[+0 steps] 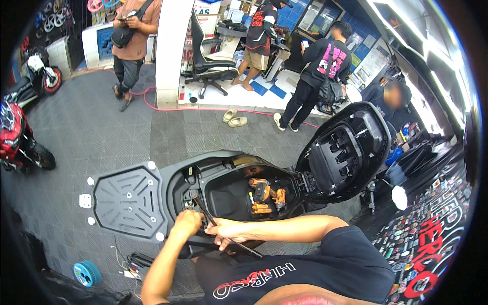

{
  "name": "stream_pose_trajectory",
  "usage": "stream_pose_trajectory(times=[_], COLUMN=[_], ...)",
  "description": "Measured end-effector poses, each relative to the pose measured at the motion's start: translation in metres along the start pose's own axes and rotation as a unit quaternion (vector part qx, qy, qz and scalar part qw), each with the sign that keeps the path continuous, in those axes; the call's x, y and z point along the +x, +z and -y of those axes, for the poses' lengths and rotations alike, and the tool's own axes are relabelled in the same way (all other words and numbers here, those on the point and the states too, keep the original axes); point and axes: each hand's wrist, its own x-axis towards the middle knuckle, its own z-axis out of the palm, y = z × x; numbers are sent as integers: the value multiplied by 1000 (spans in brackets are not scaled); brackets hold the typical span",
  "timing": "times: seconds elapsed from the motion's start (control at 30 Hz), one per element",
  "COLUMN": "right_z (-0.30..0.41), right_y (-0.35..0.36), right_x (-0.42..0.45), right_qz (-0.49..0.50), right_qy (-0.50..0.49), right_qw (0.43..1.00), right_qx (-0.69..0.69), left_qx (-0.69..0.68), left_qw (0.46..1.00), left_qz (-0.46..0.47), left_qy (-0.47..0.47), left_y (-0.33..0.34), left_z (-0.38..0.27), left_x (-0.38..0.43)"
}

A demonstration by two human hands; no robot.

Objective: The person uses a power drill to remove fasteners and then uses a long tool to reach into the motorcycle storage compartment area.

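My right hand [228, 231] grips a long, thin dark strip [204, 207], which slants from the storage opening toward my shirt. Close beside it, my left hand [187, 223] is curled at the near rear edge of the opening; whatever its fingers hold is hidden. Both hands are over a black scooter body [225, 154]. Its underseat compartment [223, 206] contains orange-and-black cordless power tools [261, 190]. Hinged up at the right is the black seat [343, 152], its underside showing. A dark slotted rear rack plate [126, 206] with white pieces at its corners extends left.
A blue spool [87, 273] and cables [139, 263] lie on the tiled floor at lower left. A red motorcycle [17, 133] is parked farther left. Several people are around, one leaning beyond the raised seat. A pink hose [183, 110] runs along the step near sandals [234, 118].
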Motion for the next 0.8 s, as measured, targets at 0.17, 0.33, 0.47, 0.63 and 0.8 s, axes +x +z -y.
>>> stream_pose_trajectory(times=[0.17, 0.33, 0.47, 0.63, 0.8], right_z=[-3, -7, 4, 1, 1], right_y=[1, 4, 16, 5, 6], right_x=[6, 10, 10, 26, 13], right_qz=[1, -29, -40, -28, -59], right_qy=[2, 2, 32, 36, -53], right_qw=[998, 996, 999, 998, 996], right_qx=[58, 84, -12, 49, -40], left_qx=[-185, -175, -144, -106, -85], left_qw=[930, 922, 924, 932, 928], left_qz=[-316, -300, -187, -137, -140], left_qy=[-27, 173, 301, 320, 335], left_y=[-28, -30, -12, -21, -10], left_z=[-49, -117, -144, -147, -134], left_x=[-37, -87, -66, -61, -66])
